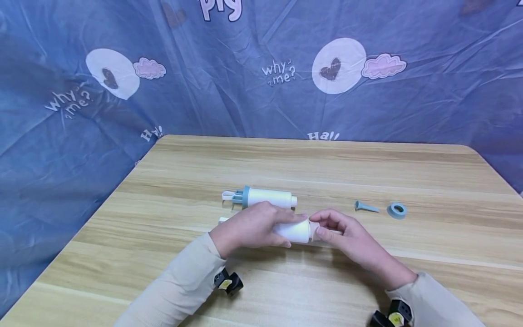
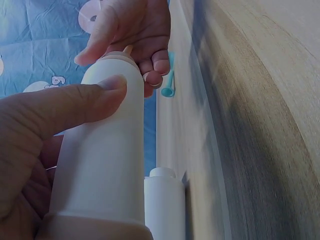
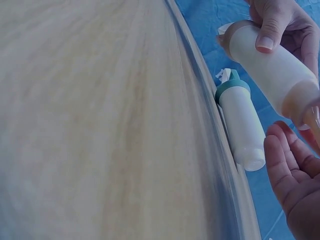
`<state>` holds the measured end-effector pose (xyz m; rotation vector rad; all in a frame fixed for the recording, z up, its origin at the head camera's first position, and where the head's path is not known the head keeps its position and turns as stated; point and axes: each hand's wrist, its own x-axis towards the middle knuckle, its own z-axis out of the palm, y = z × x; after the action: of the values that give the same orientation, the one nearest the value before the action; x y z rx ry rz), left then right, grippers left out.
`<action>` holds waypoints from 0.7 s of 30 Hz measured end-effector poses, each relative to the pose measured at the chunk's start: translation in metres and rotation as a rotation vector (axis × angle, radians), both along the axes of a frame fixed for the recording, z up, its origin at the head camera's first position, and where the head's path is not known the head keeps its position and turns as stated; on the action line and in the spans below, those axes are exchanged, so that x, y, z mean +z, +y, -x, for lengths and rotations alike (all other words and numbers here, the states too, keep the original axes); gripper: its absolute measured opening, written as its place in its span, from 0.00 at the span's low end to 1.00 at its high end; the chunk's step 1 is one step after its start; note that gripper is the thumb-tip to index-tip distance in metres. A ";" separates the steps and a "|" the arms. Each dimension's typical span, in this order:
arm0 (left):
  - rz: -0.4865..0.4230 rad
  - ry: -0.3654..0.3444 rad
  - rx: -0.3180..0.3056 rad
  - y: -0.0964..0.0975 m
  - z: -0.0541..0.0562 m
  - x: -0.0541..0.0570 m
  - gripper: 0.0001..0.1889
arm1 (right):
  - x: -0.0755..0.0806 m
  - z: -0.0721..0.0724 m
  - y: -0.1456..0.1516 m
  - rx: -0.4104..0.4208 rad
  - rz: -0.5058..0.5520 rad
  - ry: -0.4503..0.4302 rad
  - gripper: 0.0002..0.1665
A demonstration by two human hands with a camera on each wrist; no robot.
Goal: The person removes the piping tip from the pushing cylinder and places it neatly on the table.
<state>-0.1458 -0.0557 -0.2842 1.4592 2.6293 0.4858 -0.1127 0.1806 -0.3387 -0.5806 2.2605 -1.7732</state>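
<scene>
My left hand [image 1: 255, 227] grips a white syringe-like dispenser [image 1: 297, 232] around its barrel, thumb along the top. In the left wrist view the barrel [image 2: 107, 150] has a beige collar at the near end. At the far end is a pale beige nozzle [image 2: 128, 50]. My right hand [image 1: 355, 238] is at that nozzle end, fingers loosely bent around it and thumb apart from it. From the right wrist, the right fingers [image 3: 282, 165] are nearly straight beside the nozzle. The far end of the held dispenser carries a white handle [image 3: 225, 29].
A second white dispenser [image 1: 269, 198] with a teal collar and white looped handle lies just behind the hands. To the right on the wooden table [image 1: 310, 168] are a small teal cone nozzle [image 1: 366, 207] and a teal ring [image 1: 397, 210]. A blue printed cloth [image 1: 229, 100] hangs behind.
</scene>
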 end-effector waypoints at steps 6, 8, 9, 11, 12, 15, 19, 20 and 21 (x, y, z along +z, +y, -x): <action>-0.003 0.000 -0.002 0.000 0.000 -0.001 0.32 | 0.001 0.000 -0.002 0.042 0.019 -0.055 0.18; 0.001 0.001 -0.001 0.001 0.000 0.000 0.32 | 0.001 0.000 -0.002 0.078 0.047 -0.080 0.19; 0.002 0.000 0.000 0.001 -0.001 0.000 0.32 | 0.001 0.000 -0.002 0.089 0.056 -0.089 0.19; 0.006 0.000 0.001 0.001 -0.001 0.000 0.32 | 0.001 0.000 -0.001 0.106 0.070 -0.102 0.20; 0.008 0.001 0.002 0.001 -0.001 0.000 0.32 | 0.001 0.000 -0.001 0.109 0.074 -0.103 0.20; 0.011 0.003 0.001 0.002 -0.001 -0.001 0.32 | 0.001 0.000 -0.001 0.092 0.067 -0.100 0.19; 0.013 0.006 0.002 0.001 -0.001 -0.001 0.32 | 0.002 0.000 -0.002 0.066 0.047 -0.090 0.19; 0.013 0.006 0.002 0.001 -0.001 -0.001 0.33 | 0.002 0.000 -0.002 0.063 0.040 -0.086 0.20; 0.014 0.007 0.001 0.001 -0.001 -0.001 0.33 | 0.002 -0.001 -0.003 0.054 0.030 -0.084 0.20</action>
<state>-0.1447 -0.0548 -0.2849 1.4574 2.6334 0.4620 -0.1119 0.1780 -0.3366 -0.5561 2.1462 -1.7740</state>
